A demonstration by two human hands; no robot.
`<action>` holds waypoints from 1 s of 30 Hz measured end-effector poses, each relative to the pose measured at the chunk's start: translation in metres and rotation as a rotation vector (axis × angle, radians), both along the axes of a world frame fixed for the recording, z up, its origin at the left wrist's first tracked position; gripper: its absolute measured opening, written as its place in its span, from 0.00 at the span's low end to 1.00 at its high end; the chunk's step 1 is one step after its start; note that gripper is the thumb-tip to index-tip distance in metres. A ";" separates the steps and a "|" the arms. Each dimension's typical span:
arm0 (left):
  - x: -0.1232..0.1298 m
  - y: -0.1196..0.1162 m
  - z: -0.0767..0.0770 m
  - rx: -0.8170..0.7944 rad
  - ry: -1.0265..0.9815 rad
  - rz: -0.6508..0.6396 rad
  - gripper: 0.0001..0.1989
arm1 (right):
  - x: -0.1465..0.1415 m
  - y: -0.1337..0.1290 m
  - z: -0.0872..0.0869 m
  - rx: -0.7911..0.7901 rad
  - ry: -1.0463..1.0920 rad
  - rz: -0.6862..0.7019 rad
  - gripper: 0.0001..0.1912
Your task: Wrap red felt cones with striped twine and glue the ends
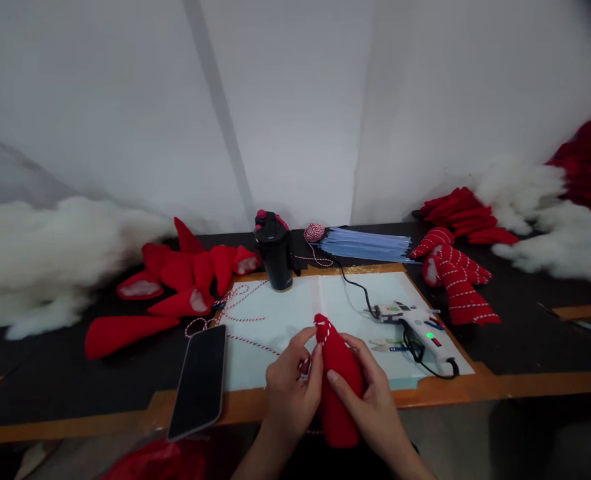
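Observation:
A red felt cone point(340, 373) is held near the table's front edge, its narrow tip pointing away from me. Red-and-white twine point(258, 345) wraps round the tip and trails left across the pale work sheet. My right hand point(370, 393) grips the cone's body from the right, thumb on top. At the tip's left side, my left hand point(293, 377) pinches the twine with thumb and fingers. Right of my hands lies a white glue gun point(418, 327) with a green light, beside small scissors point(388, 345) partly hidden by its cord.
Stuffed red cones point(185, 267) lie at left near white stuffing point(60, 260). A phone point(199, 380) overhangs the front edge. At the back are a black tumbler point(274, 257), a twine ball point(314, 232) and glue sticks point(368, 245). Twine-wrapped cones point(458, 277) lie at right.

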State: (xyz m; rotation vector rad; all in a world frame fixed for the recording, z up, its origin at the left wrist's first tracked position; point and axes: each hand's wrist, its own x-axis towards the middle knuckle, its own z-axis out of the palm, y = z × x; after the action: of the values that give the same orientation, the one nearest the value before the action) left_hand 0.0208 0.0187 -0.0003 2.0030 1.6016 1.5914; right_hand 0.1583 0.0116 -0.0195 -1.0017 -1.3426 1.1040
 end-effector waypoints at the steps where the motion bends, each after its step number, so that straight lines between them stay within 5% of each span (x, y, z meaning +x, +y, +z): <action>1: -0.001 0.000 0.000 0.000 0.017 -0.008 0.15 | 0.000 0.000 0.000 0.017 -0.012 0.002 0.23; 6: -0.003 -0.003 0.002 -0.032 0.056 -0.084 0.20 | 0.003 -0.002 0.001 0.098 -0.074 0.013 0.22; 10: 0.001 -0.006 0.005 -0.055 -0.017 -0.027 0.24 | 0.003 -0.002 0.001 0.083 -0.076 0.002 0.22; 17: 0.004 -0.009 0.004 -0.191 -0.154 -0.039 0.03 | 0.000 -0.003 -0.003 0.055 -0.088 -0.060 0.24; 30: 0.000 -0.006 -0.005 -0.406 -0.491 -0.317 0.14 | 0.000 -0.009 0.011 -0.163 0.204 0.037 0.26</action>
State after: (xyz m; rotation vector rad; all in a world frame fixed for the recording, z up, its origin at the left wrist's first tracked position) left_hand 0.0210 0.0122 -0.0048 1.4282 1.2242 1.3618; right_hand 0.1583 0.0021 -0.0083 -0.9558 -1.1245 1.3240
